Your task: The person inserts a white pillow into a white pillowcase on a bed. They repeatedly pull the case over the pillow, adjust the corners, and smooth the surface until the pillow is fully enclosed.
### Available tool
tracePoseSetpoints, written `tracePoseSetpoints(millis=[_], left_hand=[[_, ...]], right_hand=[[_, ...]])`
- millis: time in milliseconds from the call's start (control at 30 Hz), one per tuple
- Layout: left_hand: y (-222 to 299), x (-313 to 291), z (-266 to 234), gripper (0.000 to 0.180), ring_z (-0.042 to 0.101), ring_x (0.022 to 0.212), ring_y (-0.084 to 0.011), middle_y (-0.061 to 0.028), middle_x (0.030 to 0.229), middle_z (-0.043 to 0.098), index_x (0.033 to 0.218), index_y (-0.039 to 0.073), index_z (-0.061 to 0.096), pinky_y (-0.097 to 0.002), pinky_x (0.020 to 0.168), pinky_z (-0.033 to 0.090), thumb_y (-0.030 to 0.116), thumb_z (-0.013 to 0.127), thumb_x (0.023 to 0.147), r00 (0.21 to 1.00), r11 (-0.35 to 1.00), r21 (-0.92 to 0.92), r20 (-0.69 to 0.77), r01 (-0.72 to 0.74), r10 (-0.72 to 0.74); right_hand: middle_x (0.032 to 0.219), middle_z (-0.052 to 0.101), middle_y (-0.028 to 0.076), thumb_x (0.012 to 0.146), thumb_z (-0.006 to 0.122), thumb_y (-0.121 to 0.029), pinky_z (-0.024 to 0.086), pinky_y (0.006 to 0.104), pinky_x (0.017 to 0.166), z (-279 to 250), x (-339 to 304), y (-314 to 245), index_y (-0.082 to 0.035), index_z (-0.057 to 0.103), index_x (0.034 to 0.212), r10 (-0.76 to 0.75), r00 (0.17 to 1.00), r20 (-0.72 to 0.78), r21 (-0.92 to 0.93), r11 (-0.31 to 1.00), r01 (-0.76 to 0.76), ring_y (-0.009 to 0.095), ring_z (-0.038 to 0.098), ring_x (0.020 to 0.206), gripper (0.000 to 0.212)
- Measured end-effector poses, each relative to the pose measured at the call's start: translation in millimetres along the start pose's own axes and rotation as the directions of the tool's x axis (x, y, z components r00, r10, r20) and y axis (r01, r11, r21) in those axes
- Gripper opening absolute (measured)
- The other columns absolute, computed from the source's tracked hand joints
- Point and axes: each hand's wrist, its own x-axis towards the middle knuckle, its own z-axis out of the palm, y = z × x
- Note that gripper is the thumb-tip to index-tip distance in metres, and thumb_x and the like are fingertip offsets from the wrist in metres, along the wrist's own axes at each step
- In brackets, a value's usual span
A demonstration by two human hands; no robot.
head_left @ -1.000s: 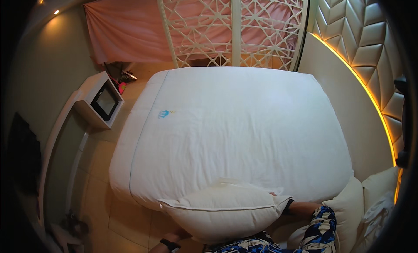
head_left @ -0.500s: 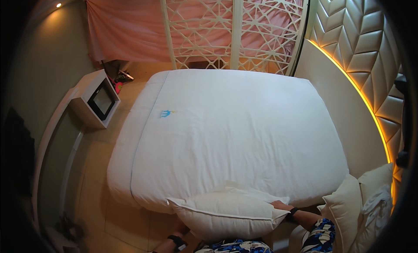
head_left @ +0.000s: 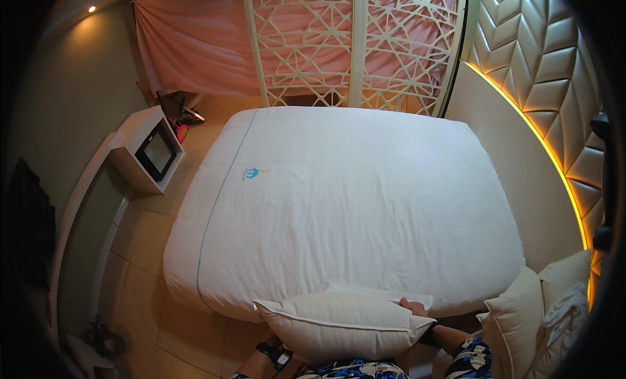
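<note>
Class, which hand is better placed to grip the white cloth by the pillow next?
Probably the right hand: it lies beside the cloth, while the left hand is hidden by the pillow.

- A bedroom here, with a big white bed (head_left: 365, 196) right in the middle!
- A plump pillow (head_left: 345, 320) at its near edge!
- Padded wall panel (head_left: 554, 85) on the right, light strip (head_left: 555, 154) glowing along it!

The patterned blue, black-and-white clothing (head_left: 471, 358) accompanies black wrist straps (head_left: 267, 348).
</note>
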Motion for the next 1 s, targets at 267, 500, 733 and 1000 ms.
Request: tracePoseSetpoints(millis=[267,500,733,1000], left_hand=[[-4.1,9.4,-1.8,0.015,0.047,0.074,-0.0146,-0.0011,0.079,0.052,0.084,0.007,0.053,-0.0290,0.066,0.040,0.017,0.063,0.081,1.000,0.999,-0.047,0.012,0.025,-0.024],[1.3,-7.8,-18.5,0.016,0.046,0.071,-0.0126,0.0005,0.075,0.051,0.081,0.007,0.052,-0.0278,0.063,0.039,0.016,0.064,0.080,0.993,0.993,-0.012,-0.041,0.114,-0.114],[-22.5,-19.9,-23.3,0.016,0.045,0.068,-0.0106,0.0021,0.072,0.050,0.077,0.007,0.051,-0.0265,0.060,0.038,0.016,0.065,0.079,0.958,0.940,-0.225,-0.067,0.258,-0.279],[-44.8,-24.7,-31.4,0.018,0.043,0.064,-0.0084,0.0039,0.068,0.048,0.074,0.008,0.050,-0.0251,0.057,0.038,0.015,0.066,0.079,0.882,0.783,-0.440,0.047,0.440,-0.470]], right_hand=[[0.063,0.060,0.019,0.079,0.055,-0.033,0.044,0.0507,0.055,54.9,9.8,42.5,-0.004,0.053,0.091,0.022,0.965,-0.263,-0.179,0.981,-0.071,0.039,0.061,0.062,0.031],[0.078,0.057,0.017,0.076,0.061,-0.026,0.048,0.0470,0.061,34.6,45.4,14.9,-0.003,0.062,0.070,0.143,0.974,-0.175,-0.227,0.957,-0.181,0.034,0.058,0.073,0.024],[0.070,0.057,0.000,0.082,0.059,-0.015,0.043,0.0229,0.055,-45.2,28.8,-83.6,-0.006,0.058,0.080,0.231,0.888,0.398,0.885,0.158,-0.438,0.007,0.053,0.060,0.010],[0.081,0.063,0.012,0.078,0.059,-0.020,0.046,0.0331,0.070,-26.4,38.8,-89.5,0.001,0.059,0.092,0.091,0.920,0.381,0.484,0.828,-0.283,0.021,0.060,0.078,0.025]])
